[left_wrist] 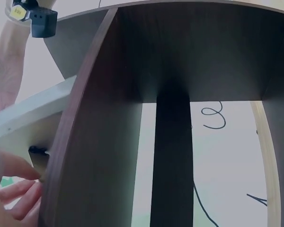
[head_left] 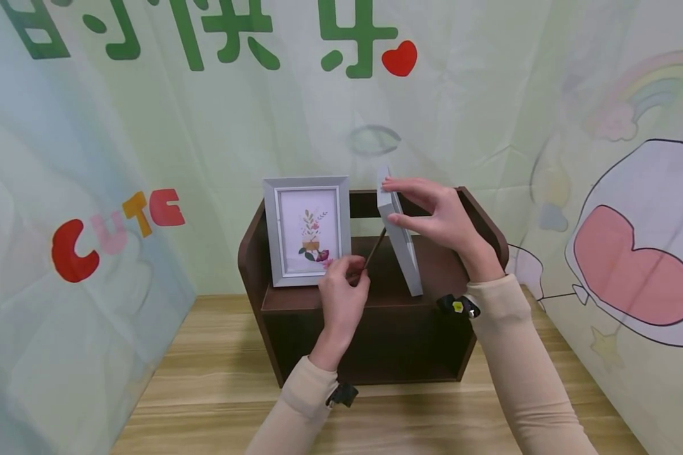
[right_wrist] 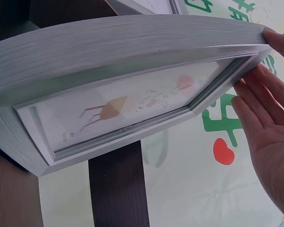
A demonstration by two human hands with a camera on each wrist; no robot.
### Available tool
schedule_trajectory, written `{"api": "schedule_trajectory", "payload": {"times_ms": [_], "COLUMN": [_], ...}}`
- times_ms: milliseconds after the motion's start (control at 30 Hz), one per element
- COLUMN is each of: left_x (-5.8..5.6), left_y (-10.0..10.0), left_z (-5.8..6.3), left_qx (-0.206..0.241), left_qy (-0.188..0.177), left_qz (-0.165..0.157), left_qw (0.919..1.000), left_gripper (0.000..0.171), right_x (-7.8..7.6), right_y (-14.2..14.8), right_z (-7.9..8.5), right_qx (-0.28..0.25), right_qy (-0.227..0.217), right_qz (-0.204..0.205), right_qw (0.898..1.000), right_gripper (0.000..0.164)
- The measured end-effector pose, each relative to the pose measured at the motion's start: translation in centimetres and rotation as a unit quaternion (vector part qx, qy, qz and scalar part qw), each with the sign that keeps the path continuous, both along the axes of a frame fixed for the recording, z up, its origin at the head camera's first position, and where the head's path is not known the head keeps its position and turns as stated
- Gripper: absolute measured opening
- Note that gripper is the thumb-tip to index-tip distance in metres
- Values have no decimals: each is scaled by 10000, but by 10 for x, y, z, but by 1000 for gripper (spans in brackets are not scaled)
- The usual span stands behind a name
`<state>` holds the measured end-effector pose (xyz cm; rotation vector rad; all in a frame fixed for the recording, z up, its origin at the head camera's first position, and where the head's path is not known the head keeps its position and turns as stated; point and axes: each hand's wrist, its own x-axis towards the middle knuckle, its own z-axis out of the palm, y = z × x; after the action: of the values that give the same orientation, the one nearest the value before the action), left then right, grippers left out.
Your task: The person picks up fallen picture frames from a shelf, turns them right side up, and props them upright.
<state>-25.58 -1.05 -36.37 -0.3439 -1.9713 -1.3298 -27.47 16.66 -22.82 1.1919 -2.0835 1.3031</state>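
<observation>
My right hand [head_left: 441, 212] holds a grey picture frame [head_left: 403, 246] near its top, thumb on one side and fingers on the other. The frame is turned nearly edge-on, its lower end at the upper board of a dark brown shelf [head_left: 444, 259]. In the right wrist view its glazed front [right_wrist: 146, 99] shows a plant-like print. My left hand [head_left: 344, 294] pinches the thin support leg [head_left: 375, 248] that sticks out from its back. In the left wrist view, the shelf's edge partly hides the left fingers [left_wrist: 19, 165].
A second grey picture frame [head_left: 343, 221] with a potted-flower print stands upright on the shelf's left side, just behind the left hand. The shelf's lower compartment [head_left: 370, 347] opens below. Beneath lies a wood-grain table [head_left: 205, 373], with a printed cloth backdrop [head_left: 216, 139] around it.
</observation>
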Motion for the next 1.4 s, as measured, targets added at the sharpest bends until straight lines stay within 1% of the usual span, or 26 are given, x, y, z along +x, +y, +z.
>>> {"api": "schedule_trajectory", "payload": {"times_ms": [167,300,400,467,567,700,800,900,1033,1167,1267,1400], "left_x": [3,6,9,12,14,16,16,16,15,15,14,12], "left_y": [5,9,11,13,15,20,23,27,33,39,41,43], "left_z": [5,11,16,19,23,29,31,32,32,31,31,31], "left_qx": [-75,-81,-36,11,66,187,258,312,386,398,373,366], "left_qy": [262,364,361,357,354,327,260,201,146,28,-52,-62], "left_qz": [108,103,48,15,-60,-247,-335,-369,-393,-392,-364,-317], "left_qw": [9996,9993,9993,9994,9993,9990,9988,9986,9984,9984,9986,9988], "left_gripper": [18,21,25,27,30,33,34,33,32,33,34,34], "right_x": [1,1,0,-2,-15,-37,-50,-59,-67,-73,-74,-74], "right_y": [-2,-3,-2,0,6,14,18,20,21,22,21,19], "right_z": [1,2,1,0,-9,-24,-33,-39,-44,-50,-52,-50], "right_qx": [91,87,51,21,-85,-108,59,254,527,785,868,992], "right_qy": [79,140,83,-12,-288,-677,-916,-1090,-1312,-1738,-2062,-2246], "right_qz": [-5,-19,-117,-281,-556,-947,-1245,-1458,-1510,-1518,-1483,-1435], "right_qw": [9999,9999,9999,9996,9980,9931,9880,9830,9784,9698,9633,9587], "right_gripper": [45,44,42,41,41,43,45,46,48,50,51,49]}}
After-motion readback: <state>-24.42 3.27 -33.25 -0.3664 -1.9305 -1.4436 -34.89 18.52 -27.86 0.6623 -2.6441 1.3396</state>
